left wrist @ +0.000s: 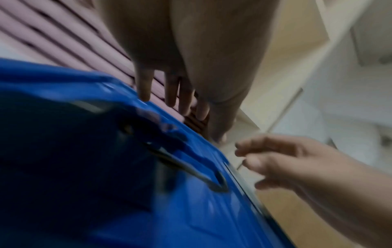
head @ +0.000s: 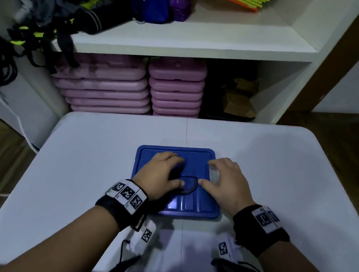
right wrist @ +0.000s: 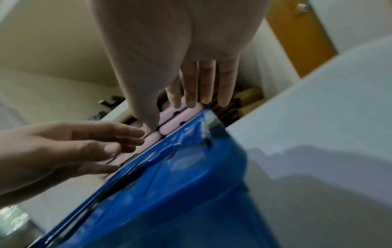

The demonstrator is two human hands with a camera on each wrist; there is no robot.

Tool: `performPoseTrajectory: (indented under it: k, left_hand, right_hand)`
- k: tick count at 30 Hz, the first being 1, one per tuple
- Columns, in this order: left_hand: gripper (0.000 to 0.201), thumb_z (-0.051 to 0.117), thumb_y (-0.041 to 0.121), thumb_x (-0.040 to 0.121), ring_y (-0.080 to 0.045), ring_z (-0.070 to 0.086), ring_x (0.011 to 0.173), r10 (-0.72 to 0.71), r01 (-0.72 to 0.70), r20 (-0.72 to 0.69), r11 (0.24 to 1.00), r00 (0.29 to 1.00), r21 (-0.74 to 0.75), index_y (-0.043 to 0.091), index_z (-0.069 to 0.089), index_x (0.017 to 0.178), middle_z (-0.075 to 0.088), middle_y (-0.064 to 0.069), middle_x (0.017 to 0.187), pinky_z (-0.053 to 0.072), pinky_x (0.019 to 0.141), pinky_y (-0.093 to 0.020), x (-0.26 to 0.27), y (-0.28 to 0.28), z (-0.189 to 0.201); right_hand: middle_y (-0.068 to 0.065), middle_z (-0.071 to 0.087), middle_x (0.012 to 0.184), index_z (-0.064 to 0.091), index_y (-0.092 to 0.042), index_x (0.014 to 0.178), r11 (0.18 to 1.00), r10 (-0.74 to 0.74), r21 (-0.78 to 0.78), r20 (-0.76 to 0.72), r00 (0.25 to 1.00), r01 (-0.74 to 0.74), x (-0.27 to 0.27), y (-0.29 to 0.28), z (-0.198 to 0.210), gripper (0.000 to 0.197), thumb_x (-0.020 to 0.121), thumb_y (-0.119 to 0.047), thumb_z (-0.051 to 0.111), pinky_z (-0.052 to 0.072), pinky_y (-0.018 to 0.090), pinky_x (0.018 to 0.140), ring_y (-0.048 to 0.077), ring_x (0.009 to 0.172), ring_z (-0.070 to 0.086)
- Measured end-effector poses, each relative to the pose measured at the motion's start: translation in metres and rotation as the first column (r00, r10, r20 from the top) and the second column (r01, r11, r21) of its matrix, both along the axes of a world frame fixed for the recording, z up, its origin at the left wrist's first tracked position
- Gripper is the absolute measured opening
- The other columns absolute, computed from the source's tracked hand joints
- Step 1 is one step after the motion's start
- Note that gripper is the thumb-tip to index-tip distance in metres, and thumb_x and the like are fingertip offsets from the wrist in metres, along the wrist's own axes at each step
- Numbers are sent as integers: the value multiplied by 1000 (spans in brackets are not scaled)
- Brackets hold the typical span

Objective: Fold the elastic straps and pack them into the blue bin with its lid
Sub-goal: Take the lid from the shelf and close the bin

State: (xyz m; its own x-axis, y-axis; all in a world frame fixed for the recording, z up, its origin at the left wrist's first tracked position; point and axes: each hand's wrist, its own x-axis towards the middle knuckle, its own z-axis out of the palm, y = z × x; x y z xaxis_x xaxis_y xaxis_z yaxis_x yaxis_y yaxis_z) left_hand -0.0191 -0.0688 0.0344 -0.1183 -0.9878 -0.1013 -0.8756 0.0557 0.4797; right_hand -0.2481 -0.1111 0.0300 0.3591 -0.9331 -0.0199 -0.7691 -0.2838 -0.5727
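The blue bin stands at the middle of the white table [head: 279,165] with its blue lid [head: 196,158] on top. A black curved handle [head: 189,186] lies flat on the lid. My left hand [head: 167,171] is spread over the lid's left half, thumb by the handle. My right hand [head: 222,178] is spread over the right edge. In the left wrist view the fingers [left wrist: 176,90] are straight just above the lid [left wrist: 106,184]. The right wrist view shows straight fingers [right wrist: 201,80] over the lid [right wrist: 169,193]. Neither hand holds anything. No strap shows on the table.
Behind the table stands a white shelf unit [head: 192,48]. Two stacks of pink step platforms [head: 105,87] fill its lower bay, with cardboard [head: 239,97] to their right. Black and neon-yellow gear [head: 32,32] hangs over the shelf's left end.
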Motion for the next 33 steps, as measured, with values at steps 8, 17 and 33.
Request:
performPoseTrajectory:
  k: [8,17,33]
  left_hand:
    - [40,63,29,97,-24,64,105,698,-611,-473,709,537,352,11,61,133,67,-11,124,50,98,-40,91,47,-39]
    - [14,52,4,98,-19,54,59,677,-407,-724,705,137,582,2,66,103,60,-12,80,48,52,-28,109,52,-35]
    - [29,74,12,83,-19,58,57,542,-468,-617,832,570,298,32,58,97,57,-2,82,54,58,-38,96,48,-43]
  right_hand:
    - [1,14,169,29,-25,158,945,324,166,-372,870,-281,55,20,5,95,80,-63,69,22,38,123,23,154,15]
    - [-2,13,170,32,-24,158,955,277,207,-375,885,-212,64,21,8,98,78,-56,77,16,33,123,21,155,12]
    - [-7,13,170,32,-28,158,960,249,205,-320,914,-190,62,21,-1,100,74,-55,80,20,32,124,17,155,14]
